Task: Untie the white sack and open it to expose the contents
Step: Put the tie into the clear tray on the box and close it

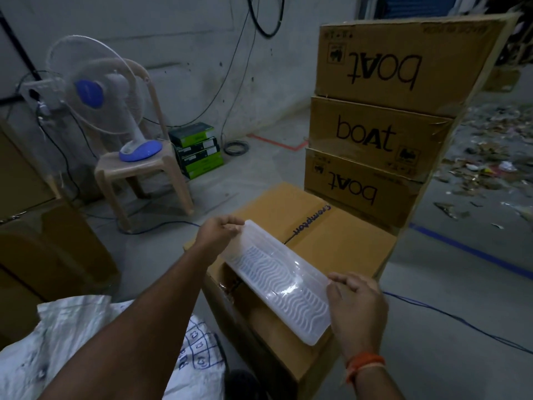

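The white woven sack [72, 342] lies at the bottom left, crumpled, with blue printed marks on its right side; my left forearm crosses over it. Both hands hold a long flat white item wrapped in clear plastic [279, 281] over a brown carton. My left hand [219, 229] pinches its far end and my right hand [354, 301] grips its near end. An orange band sits on my right wrist. The sack's mouth is hidden from view.
The brown Crompton carton [331, 243] stands under the packet. Three stacked boat cartons [383, 116] rise behind it. A table fan [98, 96] sits on a plastic chair [135, 174] at left. Cables cross the floor; litter [484, 157] lies at right.
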